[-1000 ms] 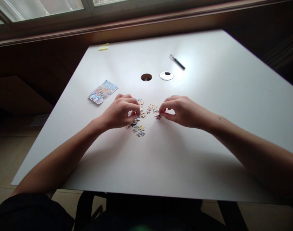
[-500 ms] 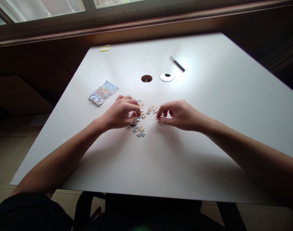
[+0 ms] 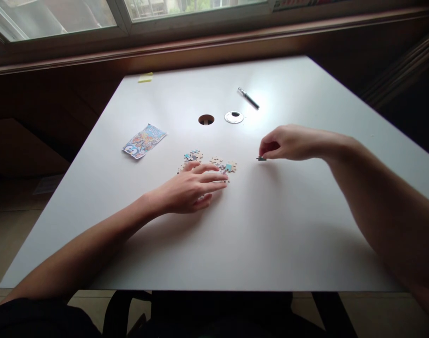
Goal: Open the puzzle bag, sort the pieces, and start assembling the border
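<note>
A white tabletop sits under a window, with dim wood panelling behind it. I see my right hand pinching one small puzzle piece between thumb and fingertips, the piece just touching the surface, well to the right of the loose puzzle pieces. My left hand lies open and flat, fingers stretched over the near edge of that scatter, gripping nothing. To set the piece down well, I judge it wants a light pinch, kept level and picture side up, lowered flat rather than dropped. Left of the left hand lies a printed packet, flat; I cannot tell whether anything is inside. Beyond both hands are a round cable hole, its loose cap, a pen and a yellow sticky note.
</note>
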Tool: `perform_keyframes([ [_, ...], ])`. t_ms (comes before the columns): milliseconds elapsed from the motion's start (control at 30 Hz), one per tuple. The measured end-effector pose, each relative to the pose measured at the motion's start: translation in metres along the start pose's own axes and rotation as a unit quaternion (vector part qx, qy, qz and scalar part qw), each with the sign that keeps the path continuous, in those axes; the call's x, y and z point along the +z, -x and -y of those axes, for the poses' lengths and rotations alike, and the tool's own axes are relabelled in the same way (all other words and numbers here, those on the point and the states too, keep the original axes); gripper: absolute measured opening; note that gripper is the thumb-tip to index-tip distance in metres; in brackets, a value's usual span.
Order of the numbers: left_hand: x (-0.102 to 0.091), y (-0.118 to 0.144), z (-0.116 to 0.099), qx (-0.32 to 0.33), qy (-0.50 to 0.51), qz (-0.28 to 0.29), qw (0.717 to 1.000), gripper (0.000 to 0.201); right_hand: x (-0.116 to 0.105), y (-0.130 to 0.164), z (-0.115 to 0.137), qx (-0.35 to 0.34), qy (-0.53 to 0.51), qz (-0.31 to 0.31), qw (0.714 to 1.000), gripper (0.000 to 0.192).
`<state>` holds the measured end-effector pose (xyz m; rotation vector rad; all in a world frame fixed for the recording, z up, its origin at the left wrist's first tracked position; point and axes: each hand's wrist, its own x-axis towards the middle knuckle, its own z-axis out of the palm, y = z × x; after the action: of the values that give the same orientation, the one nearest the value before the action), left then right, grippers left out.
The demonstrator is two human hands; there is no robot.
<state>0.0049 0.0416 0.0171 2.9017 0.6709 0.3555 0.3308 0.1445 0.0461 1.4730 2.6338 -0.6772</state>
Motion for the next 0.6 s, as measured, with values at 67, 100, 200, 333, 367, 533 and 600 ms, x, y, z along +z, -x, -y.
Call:
perform_keyframes([
  [67, 0.001, 0.001, 0.0, 0.003, -0.004, 0.015, 1.0, 0.053, 0.003, -0.001, -0.001, 0.005, 0.007, 0.0, 1.0, 0.012],
  [100, 0.002, 0.002, 0.001, 0.003, -0.005, 0.021, 1.0, 0.053, 0.004, -0.002, 0.0, 0.006, 0.01, -0.003, 1.0, 0.011],
  [200, 0.003, 0.003, 0.002, -0.001, -0.005, 0.028, 1.0, 0.049, 0.008, -0.004, 0.005, 0.002, 0.018, -0.018, 1.0, 0.006],
  [333, 0.002, 0.003, 0.001, 0.001, 0.01, 0.022, 1.0, 0.042, 0.01, -0.003, 0.018, -0.045, 0.007, -0.047, 0.998, 0.008],
  [367, 0.001, 0.002, 0.001, 0.004, 0.018, 0.018, 1.0, 0.042, 0.01, -0.002, 0.025, -0.068, -0.005, -0.054, 0.996, 0.009],
  [533, -0.004, 0.001, 0.005, -0.045, 0.049, -0.081, 0.995, 0.032, 0.028, 0.005, 0.07, -0.22, -0.067, -0.022, 0.973, 0.011],
  [600, -0.006, 0.001, 0.008, -0.083, 0.043, -0.123, 0.988, 0.026, 0.038, 0.008, 0.086, -0.243, -0.049, -0.023, 0.969, 0.01],
])
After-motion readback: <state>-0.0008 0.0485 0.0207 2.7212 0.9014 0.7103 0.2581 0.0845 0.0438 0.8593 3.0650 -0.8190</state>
